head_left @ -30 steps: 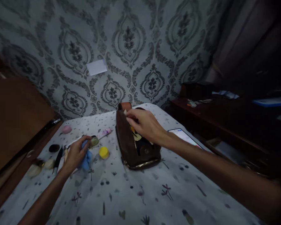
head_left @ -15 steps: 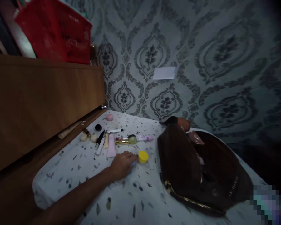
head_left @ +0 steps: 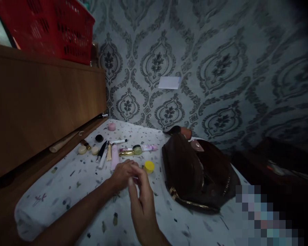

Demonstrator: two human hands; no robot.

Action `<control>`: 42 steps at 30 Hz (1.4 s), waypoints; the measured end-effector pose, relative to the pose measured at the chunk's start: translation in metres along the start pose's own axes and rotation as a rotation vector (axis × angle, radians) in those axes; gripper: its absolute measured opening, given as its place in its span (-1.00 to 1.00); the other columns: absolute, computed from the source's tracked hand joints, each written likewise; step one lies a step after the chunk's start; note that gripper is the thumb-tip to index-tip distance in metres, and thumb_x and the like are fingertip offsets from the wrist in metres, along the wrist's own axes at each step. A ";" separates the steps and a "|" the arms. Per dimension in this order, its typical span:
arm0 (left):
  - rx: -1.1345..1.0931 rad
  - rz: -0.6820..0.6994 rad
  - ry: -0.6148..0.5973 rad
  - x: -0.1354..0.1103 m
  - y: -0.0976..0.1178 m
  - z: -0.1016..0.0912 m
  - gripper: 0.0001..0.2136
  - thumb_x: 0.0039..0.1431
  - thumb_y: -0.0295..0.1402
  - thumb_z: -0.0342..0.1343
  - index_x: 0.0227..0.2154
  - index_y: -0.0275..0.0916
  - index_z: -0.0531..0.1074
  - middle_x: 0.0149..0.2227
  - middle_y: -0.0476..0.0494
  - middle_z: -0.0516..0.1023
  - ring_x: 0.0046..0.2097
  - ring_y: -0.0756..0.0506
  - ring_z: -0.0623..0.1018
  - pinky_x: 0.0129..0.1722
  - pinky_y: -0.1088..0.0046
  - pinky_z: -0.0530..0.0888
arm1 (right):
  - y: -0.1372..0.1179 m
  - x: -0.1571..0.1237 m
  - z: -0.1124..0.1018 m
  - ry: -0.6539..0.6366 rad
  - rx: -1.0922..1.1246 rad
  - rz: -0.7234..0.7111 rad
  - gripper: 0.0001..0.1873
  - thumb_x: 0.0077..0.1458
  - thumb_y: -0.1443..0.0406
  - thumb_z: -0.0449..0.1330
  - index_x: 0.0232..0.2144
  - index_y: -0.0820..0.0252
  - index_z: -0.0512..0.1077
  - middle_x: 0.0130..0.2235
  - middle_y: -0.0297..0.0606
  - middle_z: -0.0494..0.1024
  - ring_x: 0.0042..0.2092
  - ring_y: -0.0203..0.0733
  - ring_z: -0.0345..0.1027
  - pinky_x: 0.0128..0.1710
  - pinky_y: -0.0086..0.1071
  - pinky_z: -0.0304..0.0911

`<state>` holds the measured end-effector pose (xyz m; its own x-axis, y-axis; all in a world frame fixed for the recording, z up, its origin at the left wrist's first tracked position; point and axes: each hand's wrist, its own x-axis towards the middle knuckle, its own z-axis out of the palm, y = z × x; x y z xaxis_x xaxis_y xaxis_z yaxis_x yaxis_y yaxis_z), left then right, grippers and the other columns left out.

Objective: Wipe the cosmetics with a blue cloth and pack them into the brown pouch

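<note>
My left hand point(head_left: 123, 174) lies low over the patterned white sheet, its fingers curled downward. Whatever is under or inside them is hidden now. My right hand point(head_left: 143, 201) overlaps the left hand's fingertips, thumb and fingers apart, with nothing visible in its grasp. Just beyond the hands stands a small jar with a yellow lid point(head_left: 149, 166). Close to the left hand is a pink tube point(head_left: 115, 155), beside a cream-coloured tube point(head_left: 109, 152), a white tube point(head_left: 103, 160) and a black pen-like item point(head_left: 102, 150). A green jar point(head_left: 137, 149) sits by a gold tube point(head_left: 126, 153).
To the right, a dark brown bag point(head_left: 184, 171) lies unzipped on the sheet point(head_left: 74, 201). A wooden cabinet point(head_left: 48, 102) borders the left, with a red basket point(head_left: 66, 37) on top. Behind is a patterned wall point(head_left: 215, 68). A pink round item point(head_left: 111, 126) sits far back.
My right hand has come into view and reached up to my left hand. The blue thing seen under my left hand is now hidden. The camera view has shifted to the right.
</note>
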<state>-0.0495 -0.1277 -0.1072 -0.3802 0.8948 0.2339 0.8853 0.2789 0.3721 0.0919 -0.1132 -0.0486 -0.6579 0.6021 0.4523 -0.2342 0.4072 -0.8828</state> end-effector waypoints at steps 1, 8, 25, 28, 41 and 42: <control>0.040 -0.024 0.016 0.001 -0.002 -0.004 -0.91 0.18 -0.35 0.11 -0.26 -0.17 0.45 -0.20 -0.09 0.50 -0.10 -0.12 0.46 -0.15 0.40 0.42 | 0.009 0.007 -0.002 -0.020 -0.033 0.006 -0.75 0.27 0.22 0.04 -0.09 0.13 0.43 -0.10 -0.19 0.55 -0.06 -0.15 0.45 -0.07 -0.31 0.37; 0.259 -0.240 0.182 0.008 -0.030 -0.020 -0.69 0.24 -0.45 -0.01 0.04 -0.27 0.35 0.06 -0.32 0.36 0.17 -0.29 0.28 0.08 0.10 0.37 | 0.081 0.014 -0.015 0.009 -0.112 0.088 -0.77 0.19 0.21 0.05 -0.22 0.18 0.45 -0.22 -0.17 0.56 -0.17 -0.12 0.46 -0.25 -0.35 0.38; 0.304 -0.364 0.139 0.006 -0.023 -0.020 -0.70 0.25 -0.38 0.01 0.02 -0.30 0.38 0.15 -0.40 0.28 0.17 -0.36 0.34 0.03 0.12 0.43 | 0.107 0.006 -0.024 -0.003 -0.072 0.144 -0.74 0.15 0.15 0.10 -0.26 0.18 0.50 -0.31 -0.19 0.56 -0.31 -0.10 0.46 -0.36 -0.32 0.40; 0.272 -0.340 0.126 0.005 -0.019 -0.024 -0.74 0.24 -0.40 0.01 -0.04 -0.29 0.40 0.08 -0.39 0.33 0.13 -0.32 0.41 0.01 0.15 0.44 | 0.107 0.005 -0.025 0.019 -0.119 0.088 -0.77 0.14 0.22 0.09 -0.24 0.16 0.49 -0.25 -0.17 0.56 -0.24 -0.07 0.47 -0.26 -0.26 0.42; 0.154 -0.172 0.048 0.003 -0.005 -0.030 -0.83 0.21 -0.42 -0.01 -0.25 -0.27 0.48 -0.16 -0.25 0.53 -0.08 -0.23 0.51 -0.11 0.26 0.42 | 0.101 0.005 -0.026 0.021 -0.186 0.021 -0.75 0.16 0.35 0.02 -0.17 0.14 0.46 -0.13 -0.16 0.54 -0.07 -0.07 0.43 -0.04 -0.22 0.36; 0.207 -0.168 0.065 0.003 -0.009 -0.030 -0.81 0.21 -0.42 -0.01 -0.22 -0.28 0.48 -0.11 -0.29 0.51 -0.03 -0.27 0.48 -0.08 0.21 0.42 | 0.101 0.004 -0.026 0.020 -0.192 0.025 -0.74 0.15 0.37 0.02 -0.17 0.15 0.45 -0.14 -0.16 0.53 -0.08 -0.08 0.43 -0.05 -0.22 0.35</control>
<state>-0.0670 -0.1383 -0.0829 -0.5371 0.8075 0.2438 0.8415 0.4932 0.2204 0.0841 -0.0517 -0.1324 -0.6472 0.6262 0.4347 -0.0761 0.5143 -0.8542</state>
